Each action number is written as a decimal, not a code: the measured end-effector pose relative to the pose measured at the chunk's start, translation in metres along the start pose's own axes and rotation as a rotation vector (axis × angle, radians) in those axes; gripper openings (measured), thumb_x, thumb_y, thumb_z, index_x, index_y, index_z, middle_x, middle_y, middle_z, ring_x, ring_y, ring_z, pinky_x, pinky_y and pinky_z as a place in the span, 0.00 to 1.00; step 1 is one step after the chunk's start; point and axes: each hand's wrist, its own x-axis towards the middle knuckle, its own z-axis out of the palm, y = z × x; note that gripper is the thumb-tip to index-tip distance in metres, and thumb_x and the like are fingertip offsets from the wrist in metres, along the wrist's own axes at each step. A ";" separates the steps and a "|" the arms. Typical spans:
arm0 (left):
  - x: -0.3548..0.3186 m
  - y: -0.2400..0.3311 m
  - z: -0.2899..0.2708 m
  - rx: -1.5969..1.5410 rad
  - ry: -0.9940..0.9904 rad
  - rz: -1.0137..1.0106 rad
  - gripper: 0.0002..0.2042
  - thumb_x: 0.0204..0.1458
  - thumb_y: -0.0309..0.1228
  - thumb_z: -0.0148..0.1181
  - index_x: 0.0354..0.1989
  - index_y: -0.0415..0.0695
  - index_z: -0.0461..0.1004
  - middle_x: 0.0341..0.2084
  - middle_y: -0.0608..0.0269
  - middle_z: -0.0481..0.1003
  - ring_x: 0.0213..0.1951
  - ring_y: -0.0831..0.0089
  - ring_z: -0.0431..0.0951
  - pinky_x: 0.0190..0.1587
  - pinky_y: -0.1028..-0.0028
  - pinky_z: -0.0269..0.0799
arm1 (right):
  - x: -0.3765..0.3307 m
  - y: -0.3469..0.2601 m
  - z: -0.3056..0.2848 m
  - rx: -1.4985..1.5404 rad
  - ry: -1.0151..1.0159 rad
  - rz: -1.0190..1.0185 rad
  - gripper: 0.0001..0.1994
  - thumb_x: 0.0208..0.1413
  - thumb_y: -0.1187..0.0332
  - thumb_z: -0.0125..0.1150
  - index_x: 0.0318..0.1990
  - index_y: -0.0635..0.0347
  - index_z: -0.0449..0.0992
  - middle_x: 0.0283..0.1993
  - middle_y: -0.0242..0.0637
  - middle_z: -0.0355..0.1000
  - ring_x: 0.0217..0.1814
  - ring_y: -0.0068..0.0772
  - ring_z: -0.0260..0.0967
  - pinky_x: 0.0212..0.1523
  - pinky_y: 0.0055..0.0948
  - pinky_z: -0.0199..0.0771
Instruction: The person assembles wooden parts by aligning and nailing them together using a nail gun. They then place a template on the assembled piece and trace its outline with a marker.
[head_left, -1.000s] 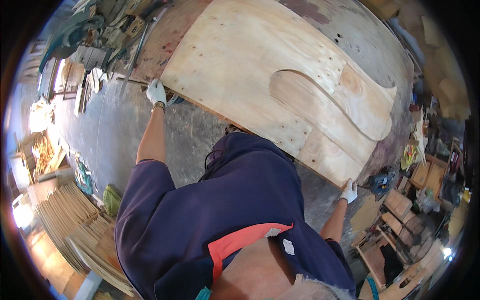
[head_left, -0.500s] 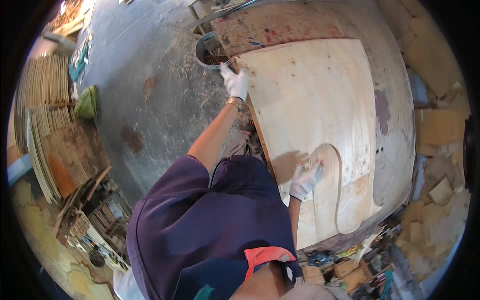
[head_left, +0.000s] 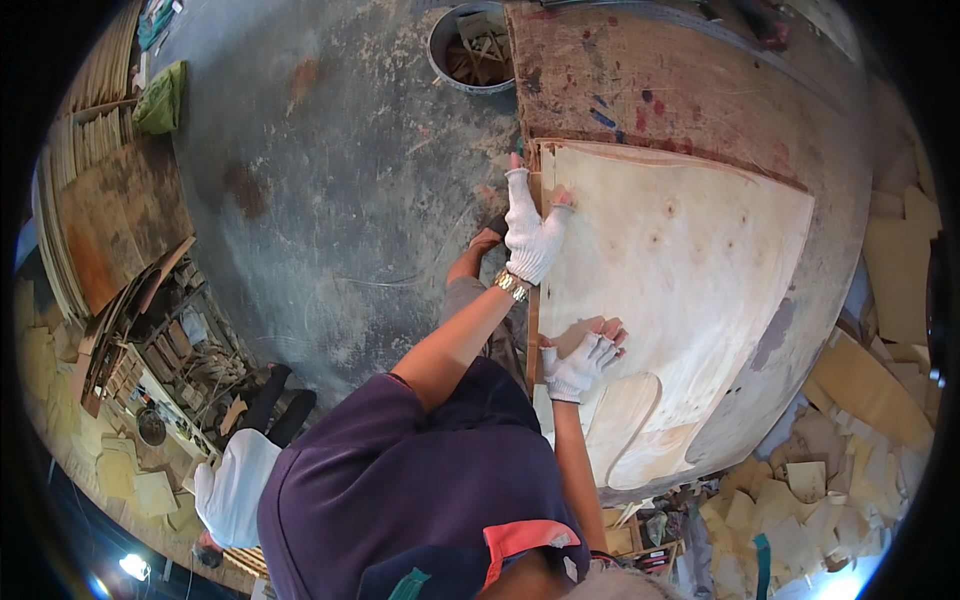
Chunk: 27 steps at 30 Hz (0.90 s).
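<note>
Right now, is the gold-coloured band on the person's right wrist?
No, the gold-coloured band circles the wrist above the gloved left hand, and none shows at the right hand.

Bucket (head_left: 435, 62): right side hidden by the surface (head_left: 700, 95); scraps (head_left: 482, 46) inside too small to identify.
Left hand (head_left: 533, 240): some fingers hidden.
Right hand (head_left: 582, 366): palm hidden, contact with the plywood sheet (head_left: 680, 265) unclear.
Dark red item (head_left: 768, 27), top right: blurred, kind unclear.
</note>
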 end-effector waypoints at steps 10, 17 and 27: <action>-0.004 0.005 -0.001 -0.050 0.008 -0.030 0.44 0.57 0.35 0.69 0.78 0.47 0.48 0.58 0.44 0.75 0.55 0.60 0.81 0.55 0.65 0.76 | -0.002 0.001 0.003 0.008 0.021 0.007 0.55 0.53 0.25 0.54 0.75 0.63 0.55 0.80 0.63 0.44 0.82 0.73 0.37 0.76 0.72 0.36; 0.000 -0.002 -0.004 0.142 -0.010 0.148 0.33 0.52 0.30 0.70 0.67 0.41 0.66 0.59 0.44 0.70 0.53 0.51 0.78 0.54 0.64 0.75 | 0.000 0.001 0.001 -0.006 0.012 0.015 0.55 0.54 0.24 0.51 0.75 0.64 0.56 0.79 0.63 0.46 0.81 0.73 0.39 0.76 0.72 0.37; 0.001 -0.002 0.000 -0.101 -0.060 0.059 0.30 0.59 0.28 0.63 0.71 0.40 0.62 0.53 0.51 0.69 0.54 0.59 0.73 0.58 0.62 0.69 | 0.001 -0.001 -0.004 0.019 0.034 -0.002 0.50 0.56 0.31 0.54 0.72 0.68 0.59 0.79 0.63 0.47 0.82 0.70 0.39 0.77 0.68 0.37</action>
